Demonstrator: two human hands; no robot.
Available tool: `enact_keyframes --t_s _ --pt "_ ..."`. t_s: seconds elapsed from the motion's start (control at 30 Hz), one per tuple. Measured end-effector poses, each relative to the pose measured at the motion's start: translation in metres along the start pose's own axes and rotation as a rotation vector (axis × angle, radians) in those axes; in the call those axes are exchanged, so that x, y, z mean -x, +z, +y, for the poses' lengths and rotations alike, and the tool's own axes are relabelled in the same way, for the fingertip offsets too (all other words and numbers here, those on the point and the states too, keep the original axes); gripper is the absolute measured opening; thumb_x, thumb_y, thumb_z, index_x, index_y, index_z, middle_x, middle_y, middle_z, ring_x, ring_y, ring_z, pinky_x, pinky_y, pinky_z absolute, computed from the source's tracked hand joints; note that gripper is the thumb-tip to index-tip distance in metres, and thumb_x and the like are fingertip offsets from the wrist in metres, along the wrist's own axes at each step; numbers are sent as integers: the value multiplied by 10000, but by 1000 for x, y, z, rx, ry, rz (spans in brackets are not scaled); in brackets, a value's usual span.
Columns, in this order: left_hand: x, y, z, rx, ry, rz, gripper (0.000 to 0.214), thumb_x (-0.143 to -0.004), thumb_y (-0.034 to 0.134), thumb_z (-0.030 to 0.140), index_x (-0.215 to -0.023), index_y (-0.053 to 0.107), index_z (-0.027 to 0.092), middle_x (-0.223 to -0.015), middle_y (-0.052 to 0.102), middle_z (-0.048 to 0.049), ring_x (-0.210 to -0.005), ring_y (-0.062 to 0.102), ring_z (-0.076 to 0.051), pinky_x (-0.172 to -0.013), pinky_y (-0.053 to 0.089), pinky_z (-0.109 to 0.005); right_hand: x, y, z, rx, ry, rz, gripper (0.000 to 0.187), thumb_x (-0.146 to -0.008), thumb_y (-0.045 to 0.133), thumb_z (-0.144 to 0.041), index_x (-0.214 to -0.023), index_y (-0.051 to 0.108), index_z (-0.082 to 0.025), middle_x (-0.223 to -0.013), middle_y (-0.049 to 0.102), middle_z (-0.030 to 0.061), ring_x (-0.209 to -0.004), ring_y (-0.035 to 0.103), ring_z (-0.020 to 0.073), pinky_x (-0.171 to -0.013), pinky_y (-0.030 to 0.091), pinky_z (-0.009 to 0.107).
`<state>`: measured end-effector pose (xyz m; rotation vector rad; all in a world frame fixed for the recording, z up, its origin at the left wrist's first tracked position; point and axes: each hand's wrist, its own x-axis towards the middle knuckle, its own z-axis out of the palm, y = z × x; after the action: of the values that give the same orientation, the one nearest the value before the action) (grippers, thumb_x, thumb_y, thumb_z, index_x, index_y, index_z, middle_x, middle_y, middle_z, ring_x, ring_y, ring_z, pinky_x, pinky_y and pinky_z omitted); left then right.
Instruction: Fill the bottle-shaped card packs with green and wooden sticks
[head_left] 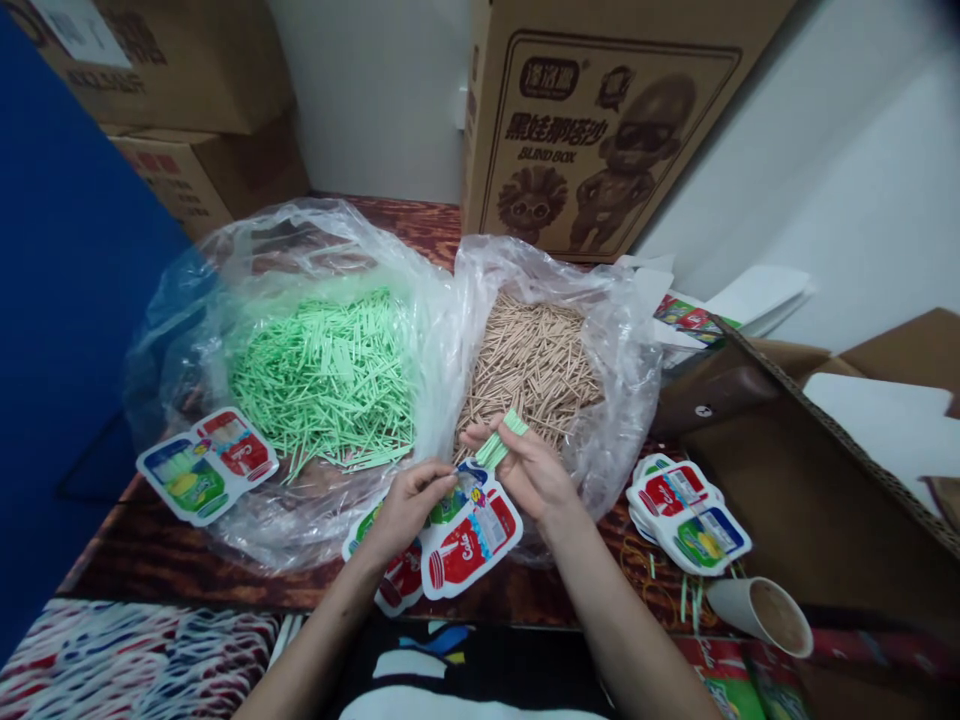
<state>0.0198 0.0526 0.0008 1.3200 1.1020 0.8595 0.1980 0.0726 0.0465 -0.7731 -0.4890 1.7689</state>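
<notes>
My right hand (529, 468) pinches a small bundle of green sticks (501, 441) in front of the bag of tan sticks (534, 362). My left hand (409, 503) is closed on the top edge of a printed bottle-shaped packet (471, 542), which lies over other packets at the table's front edge. Both hands meet just above that packet. A clear plastic bag full of green sticks (326, 375) sits to the left of my hands.
A printed packet (206, 462) leans on the green bag at left. A stack of packets (686, 510) lies at right beside a paper cup (765, 612). Cardboard boxes (600, 120) stand behind, and an open carton (825, 470) fills the right side.
</notes>
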Motion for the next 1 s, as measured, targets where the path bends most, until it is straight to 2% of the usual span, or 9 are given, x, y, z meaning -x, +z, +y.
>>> enact_keyframes --t_s 0.17,0.33,0.43,0.5,0.57,0.67,0.8,0.9,1.0 --pt "2 4 0 55 -6 57 225 -792 620 367 -786 709 160 -774 653 -16 -730 567 -157 -683 439 -242 6 5 0 75 -20 -31 101 -785 678 -244 -794 601 -179 -877 744 57 -969 675 229 -869 512 380" --pt "3 10 -3 146 -55 118 215 -781 633 368 -804 693 163 -753 639 -2 -688 548 -139 -645 425 -228 7 6 -1 103 -55 1 121 -795 661 -284 -830 596 -188 -844 736 48 -909 675 221 -826 515 369" --pt "3 12 -1 156 -49 119 216 -767 652 369 -794 695 159 -739 629 -2 -690 543 -140 -646 428 -227 8 7 1 189 3 -6 164 -764 684 -309 -796 580 -186 -904 725 60 -862 667 216 -759 525 344" --pt "3 12 0 163 -21 125 207 -761 662 361 -794 699 159 -766 635 -9 -721 554 -148 -665 439 -230 10 8 1 320 70 -47 196 -762 683 -343 -825 583 -186 -1024 697 68 -862 659 208 -732 525 327" --pt "3 12 0 177 15 146 191 -771 657 345 -810 705 164 -804 639 -15 -758 564 -152 -695 446 -231 15 10 -2 508 69 -90 246 -800 642 -381 -961 589 -203 -1144 644 67 -952 637 203 -779 515 322" --pt "2 11 0 203 49 192 181 -785 650 333 -841 718 175 -835 642 -18 -797 573 -153 -732 447 -230 25 11 -10 846 -68 -72 404 -836 600 -368 -1211 507 -249 -1190 603 56 -1073 581 195 -884 477 336" --pt "0 10 3 282 20 226 211 -757 677 351 -871 717 178 -864 667 -22 -817 593 -167 -751 462 -244 39 13 -12 1253 -243 -46 345 -847 570 -239 -1191 542 -251 -1064 651 33 -977 606 199 -881 460 354" --pt "1 3 10 359 -62 95 278 -703 731 329 -929 695 173 -864 687 -20 -775 610 -165 -722 479 -251 44 13 -8 1309 -410 -7 297 -886 497 -180 -1168 562 -244 -1146 638 42 -1062 584 194 -933 424 339" --pt "4 -8 11 362 -231 -207 352 -608 806 278 -909 686 142 -790 685 -17 -662 597 -144 -622 472 -233 46 12 -5 1286 -449 -36 268 -899 492 -167 -1142 580 -236 -1135 640 46 -1062 578 182 -930 415 319"
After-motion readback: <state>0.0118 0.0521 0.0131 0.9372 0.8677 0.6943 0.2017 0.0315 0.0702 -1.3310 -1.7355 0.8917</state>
